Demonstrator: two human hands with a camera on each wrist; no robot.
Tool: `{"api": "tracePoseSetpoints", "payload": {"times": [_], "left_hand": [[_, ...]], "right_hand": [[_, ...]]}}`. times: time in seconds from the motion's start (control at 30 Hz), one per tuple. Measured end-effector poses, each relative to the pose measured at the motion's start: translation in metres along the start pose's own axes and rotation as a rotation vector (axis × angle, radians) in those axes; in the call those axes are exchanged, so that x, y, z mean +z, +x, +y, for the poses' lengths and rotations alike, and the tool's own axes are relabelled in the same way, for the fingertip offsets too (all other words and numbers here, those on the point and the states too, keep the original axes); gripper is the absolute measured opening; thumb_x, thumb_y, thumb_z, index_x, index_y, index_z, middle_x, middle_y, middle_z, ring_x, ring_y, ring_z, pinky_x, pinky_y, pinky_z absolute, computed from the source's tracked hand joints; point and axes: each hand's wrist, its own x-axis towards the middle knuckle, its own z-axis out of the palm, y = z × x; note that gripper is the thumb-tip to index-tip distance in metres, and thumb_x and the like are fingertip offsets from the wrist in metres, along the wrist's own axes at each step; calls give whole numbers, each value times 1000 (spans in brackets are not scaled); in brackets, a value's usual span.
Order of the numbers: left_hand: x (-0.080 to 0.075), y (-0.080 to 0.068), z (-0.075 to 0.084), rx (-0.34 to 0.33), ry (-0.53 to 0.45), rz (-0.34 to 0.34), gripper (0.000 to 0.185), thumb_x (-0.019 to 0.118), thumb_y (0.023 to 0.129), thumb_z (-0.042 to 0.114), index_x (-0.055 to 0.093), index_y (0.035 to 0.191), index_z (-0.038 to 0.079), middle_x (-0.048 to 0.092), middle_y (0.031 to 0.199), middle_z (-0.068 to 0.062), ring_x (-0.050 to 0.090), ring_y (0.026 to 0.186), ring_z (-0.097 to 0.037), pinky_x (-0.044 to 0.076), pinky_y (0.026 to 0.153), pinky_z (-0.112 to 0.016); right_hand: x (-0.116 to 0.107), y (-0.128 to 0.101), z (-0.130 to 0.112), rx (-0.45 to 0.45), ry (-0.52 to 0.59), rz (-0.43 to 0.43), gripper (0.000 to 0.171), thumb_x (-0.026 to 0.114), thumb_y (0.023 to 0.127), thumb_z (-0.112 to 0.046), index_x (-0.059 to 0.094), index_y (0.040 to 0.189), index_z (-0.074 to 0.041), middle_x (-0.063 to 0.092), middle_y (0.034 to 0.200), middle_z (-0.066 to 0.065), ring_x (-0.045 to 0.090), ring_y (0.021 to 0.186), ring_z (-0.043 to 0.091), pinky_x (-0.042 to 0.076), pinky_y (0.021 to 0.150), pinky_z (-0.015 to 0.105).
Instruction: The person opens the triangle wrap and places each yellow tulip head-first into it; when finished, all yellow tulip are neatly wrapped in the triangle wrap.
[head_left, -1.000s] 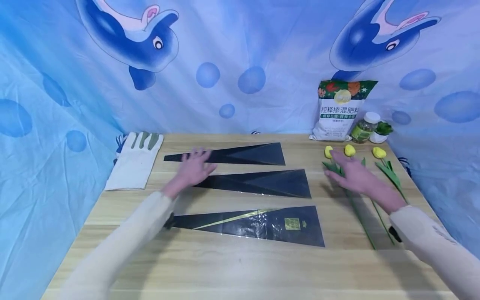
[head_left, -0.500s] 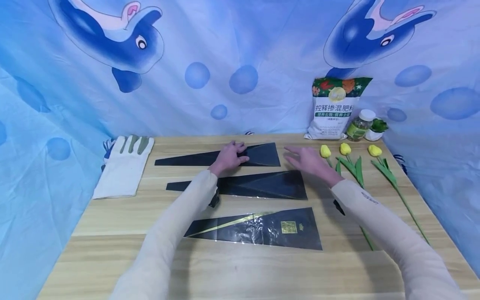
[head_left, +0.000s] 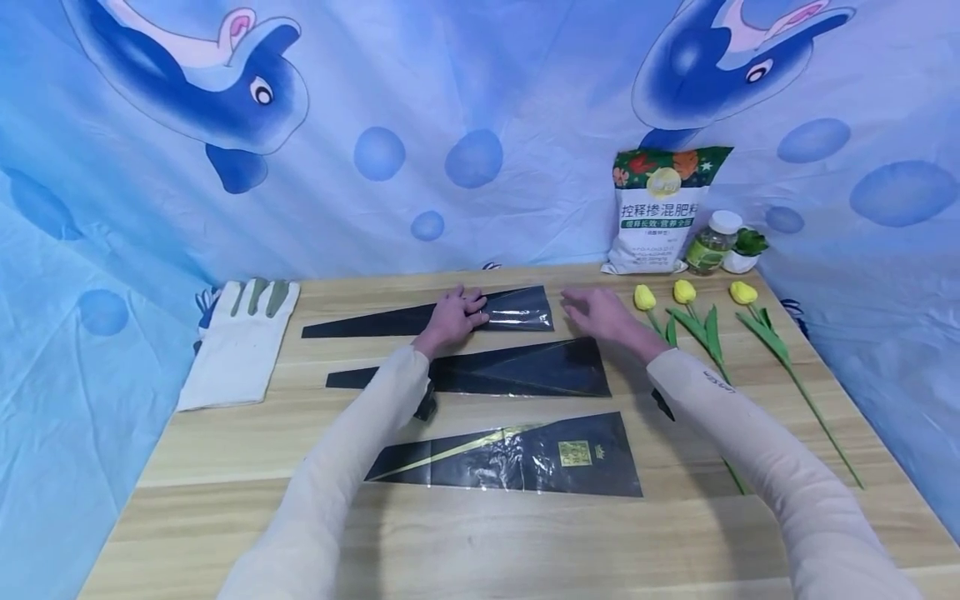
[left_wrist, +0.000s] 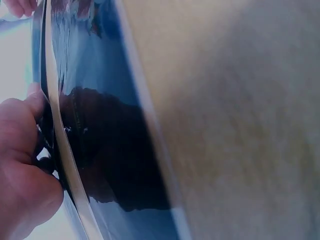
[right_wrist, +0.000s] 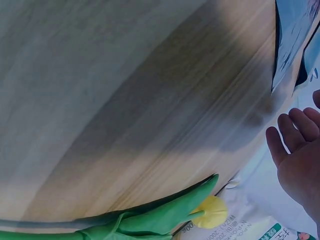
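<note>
Three long, tapering black plastic flower sleeves lie across the wooden table. My left hand (head_left: pixel 452 321) is on the far flower sleeve (head_left: pixel 517 310), its thumb and fingers pinching it near the middle; the left wrist view shows the thumb (left_wrist: pixel 35 102) at its buckled edge. My right hand (head_left: pixel 603 315) hovers just beyond that sleeve's wide end, apart from it and holding nothing, with fingers loosely bent. The middle flower sleeve (head_left: pixel 525 371) lies flat below the left wrist. Nearest to me is a flower sleeve with gold print (head_left: pixel 517 458).
Yellow artificial tulips (head_left: pixel 684 292) lie on the right, partly beneath the right forearm. A fertilizer bag (head_left: pixel 652 221), a lidded jar (head_left: pixel 712 242) and a small potted plant (head_left: pixel 745 250) stand at the back right. White gloves (head_left: pixel 240 346) lie at the left edge.
Both hands have come inward from the sides to the far flower sleeve. Its wide part now shows a bright glare under the left hand's hold. The right hand has left the tulips.
</note>
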Motion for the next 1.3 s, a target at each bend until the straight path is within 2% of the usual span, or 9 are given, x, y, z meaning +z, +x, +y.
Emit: {"api": "tracePoseSetpoints", "payload": {"times": [0.07,0.17,0.27,0.3,0.5,0.63,0.9,1.13,1.3], "left_hand": [[1,0,-1,-4,-16,11,48,56,103,30,49,145,8,35,157,-8,15,149,-38,6,121,-48],[1,0,-2,5,-37,39,45,57,103,29,52,143,8,37,155,-10,17,148,-39,8,121,-49],[2,0,-3,18,-63,67,44,58,103,28,54,141,7,40,154,-11,19,147,-41,10,120,-51],[2,0,-3,20,-74,75,44,58,103,28,54,141,7,41,153,-12,19,147,-41,10,120,-51],[3,-4,-5,31,-133,121,43,59,102,25,54,140,5,44,151,-14,22,146,-43,11,119,-54],[5,-5,-5,60,-140,150,42,60,102,23,56,139,3,46,149,-17,25,144,-46,13,119,-54],[6,-3,-2,47,-174,182,38,61,101,23,60,135,5,49,146,-14,28,144,-42,18,119,-47],[6,-5,0,-10,-222,208,32,63,100,21,65,130,9,50,145,-9,29,145,-36,20,119,-46],[5,-7,1,-25,-256,234,29,63,100,19,67,126,7,52,144,-8,31,144,-34,22,118,-47]], "right_hand": [[0,0,0,23,24,2,41,60,99,-10,55,135,9,65,122,25,48,43,20,48,45,30],[0,1,-2,68,79,22,40,59,100,-11,56,134,9,63,127,25,68,75,31,59,69,39],[1,4,-6,126,183,39,40,59,100,-12,56,134,9,61,129,25,65,109,37,54,92,44],[1,5,-7,157,233,38,41,59,101,-13,55,134,9,62,128,25,62,114,38,53,93,45],[7,15,-21,336,509,4,49,60,100,-15,47,143,6,62,128,25,65,108,37,56,87,41],[13,24,-26,394,599,24,52,62,98,-7,43,143,9,63,124,27,67,101,37,57,85,36],[15,30,-29,505,590,70,57,71,93,-7,45,140,11,65,121,28,68,93,34,55,87,37],[16,32,-31,567,638,73,60,76,89,-10,47,137,10,69,110,25,66,68,18,56,66,27],[17,31,-31,593,657,67,59,77,89,-11,47,137,9,68,103,20,64,62,16,56,63,28]]}}
